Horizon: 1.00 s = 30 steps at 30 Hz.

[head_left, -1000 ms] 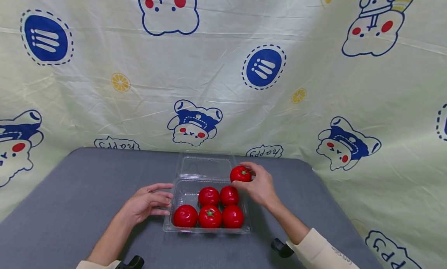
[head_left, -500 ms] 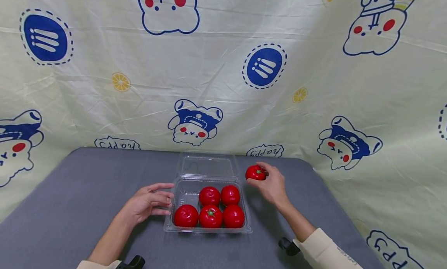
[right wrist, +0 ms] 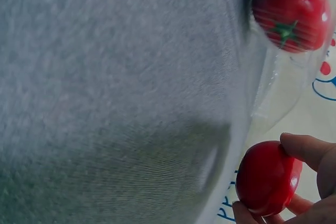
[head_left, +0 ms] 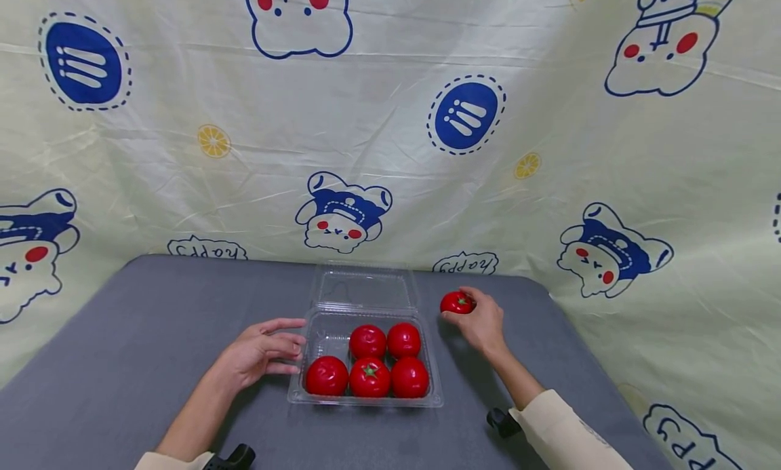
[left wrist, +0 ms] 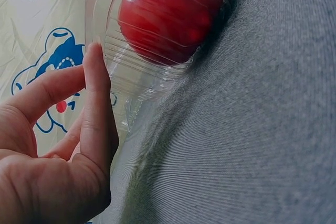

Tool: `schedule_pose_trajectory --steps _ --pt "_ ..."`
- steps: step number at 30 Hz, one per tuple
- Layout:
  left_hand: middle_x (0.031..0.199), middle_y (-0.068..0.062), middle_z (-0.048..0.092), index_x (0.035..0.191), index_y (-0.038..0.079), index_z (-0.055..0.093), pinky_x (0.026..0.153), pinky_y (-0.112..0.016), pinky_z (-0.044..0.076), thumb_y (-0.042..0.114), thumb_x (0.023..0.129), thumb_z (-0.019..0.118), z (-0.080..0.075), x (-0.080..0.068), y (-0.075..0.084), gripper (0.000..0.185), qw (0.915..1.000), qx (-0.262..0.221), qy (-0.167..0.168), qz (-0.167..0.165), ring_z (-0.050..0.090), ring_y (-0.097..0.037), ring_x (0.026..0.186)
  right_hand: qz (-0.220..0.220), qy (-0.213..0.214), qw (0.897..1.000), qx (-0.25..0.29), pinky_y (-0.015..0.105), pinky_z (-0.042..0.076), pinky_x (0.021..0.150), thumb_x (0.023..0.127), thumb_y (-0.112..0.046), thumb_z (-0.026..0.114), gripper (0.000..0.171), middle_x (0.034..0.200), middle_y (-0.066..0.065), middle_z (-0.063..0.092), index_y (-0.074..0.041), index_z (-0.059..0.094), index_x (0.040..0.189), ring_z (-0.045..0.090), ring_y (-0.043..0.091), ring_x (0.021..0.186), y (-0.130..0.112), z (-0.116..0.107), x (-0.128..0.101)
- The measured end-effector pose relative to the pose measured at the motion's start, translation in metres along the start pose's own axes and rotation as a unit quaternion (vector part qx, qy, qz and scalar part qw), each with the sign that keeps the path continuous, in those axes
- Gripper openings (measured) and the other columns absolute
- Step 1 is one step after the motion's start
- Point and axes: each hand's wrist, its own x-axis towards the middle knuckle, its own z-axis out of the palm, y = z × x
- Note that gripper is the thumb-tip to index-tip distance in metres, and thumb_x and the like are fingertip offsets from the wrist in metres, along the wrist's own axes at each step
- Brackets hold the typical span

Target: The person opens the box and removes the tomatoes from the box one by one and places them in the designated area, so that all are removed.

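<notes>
tomato (head_left: 457, 302) pinched in right hand (head_left: 482, 323) beside clamshell box (head_left: 363, 401); five inside; left hand (head_left: 259, 355) spread, steadying box's edge.

Head view looks down across the table (head_left: 152, 334); both wrist views sit close, sharing the tray (head_left: 366, 401).

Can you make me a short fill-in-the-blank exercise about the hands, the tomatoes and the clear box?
1. The clear plastic box holds ____ tomatoes.
2. The right hand grips one tomato of the colour ____.
3. The left hand touches the box with its fingers ____, not curled.
4. The box's lid is ____.

Missing words: five; red; straight; open
</notes>
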Motion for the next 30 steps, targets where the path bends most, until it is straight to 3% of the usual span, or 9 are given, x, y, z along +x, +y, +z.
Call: schedule_pose_trajectory --steps 13,30 --pt "0.103 -0.007 0.072 0.144 -0.001 0.05 0.074 -0.039 0.065 0.001 0.092 0.065 0.0 0.0 0.0 0.055 1.0 -0.003 -0.002 0.001 0.071 -0.017 0.08 0.03 -0.013 0.999 -0.011 0.058 0.048 0.102 0.084 -0.02 0.078 0.059 0.133 0.026 0.061 0.001 0.059 0.136 0.052 0.043 0.121 0.012 0.008 0.002" --pt "0.103 -0.007 0.072 0.144 -0.001 0.05 0.074 -0.038 0.065 0.0 0.092 0.065 0.0 -0.001 -0.001 0.054 1.0 -0.004 -0.005 0.003 0.071 -0.017 0.08 0.035 -0.051 0.998 -0.025 0.06 0.047 0.103 0.085 -0.019 0.078 0.06 0.135 0.026 0.058 0.0 0.055 0.137 0.05 0.043 0.123 0.014 0.006 0.003"
